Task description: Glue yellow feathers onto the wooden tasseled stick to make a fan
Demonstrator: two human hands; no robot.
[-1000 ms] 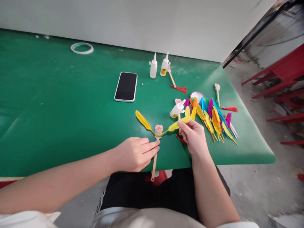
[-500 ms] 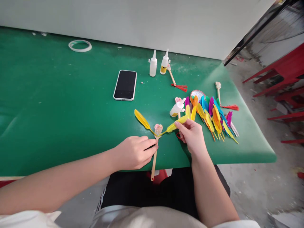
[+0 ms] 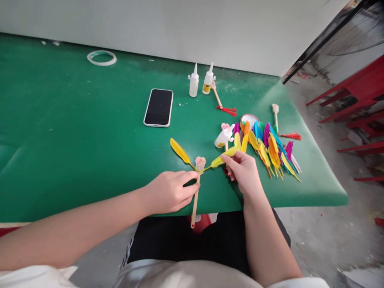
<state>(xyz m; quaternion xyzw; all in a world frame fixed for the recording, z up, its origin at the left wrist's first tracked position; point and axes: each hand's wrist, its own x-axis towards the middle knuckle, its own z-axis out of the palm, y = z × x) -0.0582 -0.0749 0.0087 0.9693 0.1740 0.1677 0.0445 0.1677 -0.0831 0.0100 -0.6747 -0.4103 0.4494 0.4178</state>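
A wooden stick (image 3: 195, 202) with a pink, heart-shaped decorated head (image 3: 200, 163) lies at the table's front edge, its lower end jutting past it. My left hand (image 3: 172, 192) is closed around the stick just below the head. An orange-yellow feather (image 3: 180, 151) slants up to the left from the base of the head. Between thumb and finger, my right hand (image 3: 243, 170) pinches a lighter yellow feather (image 3: 222, 158), whose quill reaches the right side of the head's base. Beyond my right hand, a glue bottle (image 3: 224, 137) leans on another decorated stick.
Several coloured feathers (image 3: 271, 150) lie in a heap to the right. Two upright glue bottles (image 3: 193, 82), a phone (image 3: 159, 107) and a white tape ring (image 3: 102, 58) are farther back. Tasselled sticks (image 3: 276, 119) lie beyond the feathers. Red stools (image 3: 357, 92) stand beyond the table's right edge.
Both hands hold almost the same pose. My left fingers have shifted very slightly on the stick; the yellow feather's quill stays at the head's base.
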